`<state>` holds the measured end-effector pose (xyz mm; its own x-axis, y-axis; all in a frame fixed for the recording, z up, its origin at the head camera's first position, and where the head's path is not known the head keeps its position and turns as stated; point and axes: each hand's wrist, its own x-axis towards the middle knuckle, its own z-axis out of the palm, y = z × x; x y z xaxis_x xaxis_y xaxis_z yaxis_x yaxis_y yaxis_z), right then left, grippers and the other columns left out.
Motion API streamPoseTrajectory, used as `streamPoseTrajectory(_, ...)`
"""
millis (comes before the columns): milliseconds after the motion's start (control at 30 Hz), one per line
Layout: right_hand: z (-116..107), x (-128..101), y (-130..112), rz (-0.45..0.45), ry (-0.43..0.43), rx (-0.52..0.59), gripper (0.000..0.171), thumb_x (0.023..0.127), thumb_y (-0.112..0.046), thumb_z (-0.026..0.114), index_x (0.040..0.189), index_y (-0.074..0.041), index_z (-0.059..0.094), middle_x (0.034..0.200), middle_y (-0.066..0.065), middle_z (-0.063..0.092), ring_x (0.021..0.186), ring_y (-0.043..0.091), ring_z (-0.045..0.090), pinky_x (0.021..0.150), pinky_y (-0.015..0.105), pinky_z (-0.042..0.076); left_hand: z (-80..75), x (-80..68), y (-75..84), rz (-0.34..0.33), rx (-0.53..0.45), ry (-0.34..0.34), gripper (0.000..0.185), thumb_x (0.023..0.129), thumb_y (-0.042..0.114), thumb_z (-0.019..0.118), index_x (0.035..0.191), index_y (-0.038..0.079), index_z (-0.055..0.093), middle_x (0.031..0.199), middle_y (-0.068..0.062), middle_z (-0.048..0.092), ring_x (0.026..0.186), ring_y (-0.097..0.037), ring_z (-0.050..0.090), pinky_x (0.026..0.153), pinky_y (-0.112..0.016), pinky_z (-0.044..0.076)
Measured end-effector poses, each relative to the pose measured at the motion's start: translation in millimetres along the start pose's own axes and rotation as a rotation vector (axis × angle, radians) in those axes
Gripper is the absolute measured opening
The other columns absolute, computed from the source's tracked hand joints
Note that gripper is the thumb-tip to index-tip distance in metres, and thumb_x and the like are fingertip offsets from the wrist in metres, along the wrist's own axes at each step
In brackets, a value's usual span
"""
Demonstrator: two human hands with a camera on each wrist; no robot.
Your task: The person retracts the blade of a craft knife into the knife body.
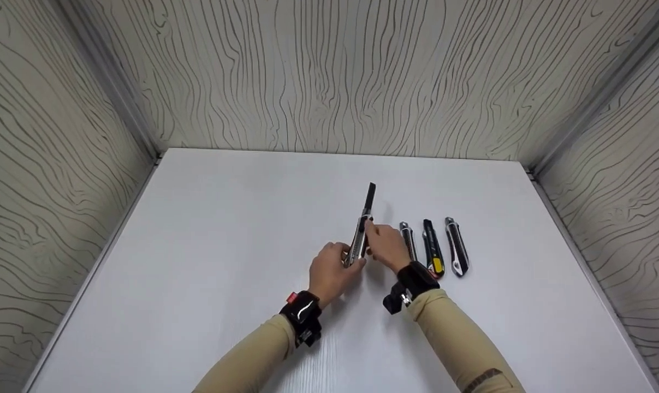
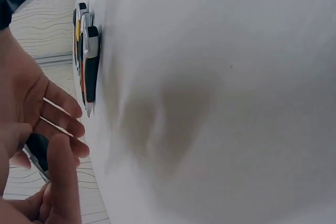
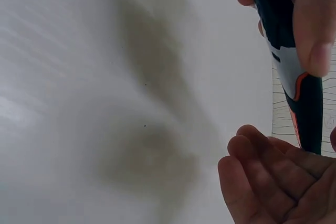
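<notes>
Utility knife held up over the white table, both hands on it.

Blade end extended, pointing away toward the back wall. Left hand grips the rear of the handle, fingers curled round it; right hand sits just to its right, fingers pinching the body mid-length. Three more knives lie side by side on the table just right of the right hand, parallel, tips away. Wrist cameras strapped on both forearms, tan sleeves.

Matt white table — glossy plastic-and-metal knife handle
</notes>
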<state>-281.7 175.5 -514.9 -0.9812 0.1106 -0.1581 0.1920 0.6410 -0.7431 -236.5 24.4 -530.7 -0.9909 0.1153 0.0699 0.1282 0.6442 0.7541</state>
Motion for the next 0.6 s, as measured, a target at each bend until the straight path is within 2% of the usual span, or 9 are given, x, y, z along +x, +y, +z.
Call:
streamPoseTrajectory(133,2.4,0.9,-1.8,0.071,-0.027,0.166,0.045,0.101,-0.043,0.043,0.081,-0.008,0.062,0.071,0.006,0.063,0.059,0.016,0.063,0.055,0.027,0.056,2.0,-3.5,2.3,0.011,0.001,0.002,0.038,0.080,0.041,0.076,0.103,0.011,0.068,0.088,0.003,0.062,0.072,-0.009,0.054,0.063,-0.024,0.044)
streamPoseTrajectory(233,3.8,2.2,-3.1,0.117,-0.039,0.255,0.042,0.101,-0.040,0.046,0.090,-0.005,0.064,0.072,0.004,0.061,0.062,0.014,0.061,0.059,0.028,0.057,3.7,-5.5,3.0,0.018,0.000,0.012,0.039,0.079,0.042,0.077,0.103,0.012,0.068,0.089,0.002,0.062,0.074,-0.009,0.055,0.064,-0.024,0.045)
streamPoseTrajectory(600,8.9,4.2,-5.5,0.167,-0.068,0.381,0.039,0.102,-0.035,0.046,0.097,-0.001,0.065,0.087,0.008,0.070,0.068,0.013,0.063,0.063,0.025,0.056,5.9,-8.0,-0.1,-0.002,-0.015,0.029,0.041,0.078,0.043,0.078,0.103,0.013,0.067,0.089,0.003,0.061,0.074,-0.008,0.054,0.063,-0.024,0.043)
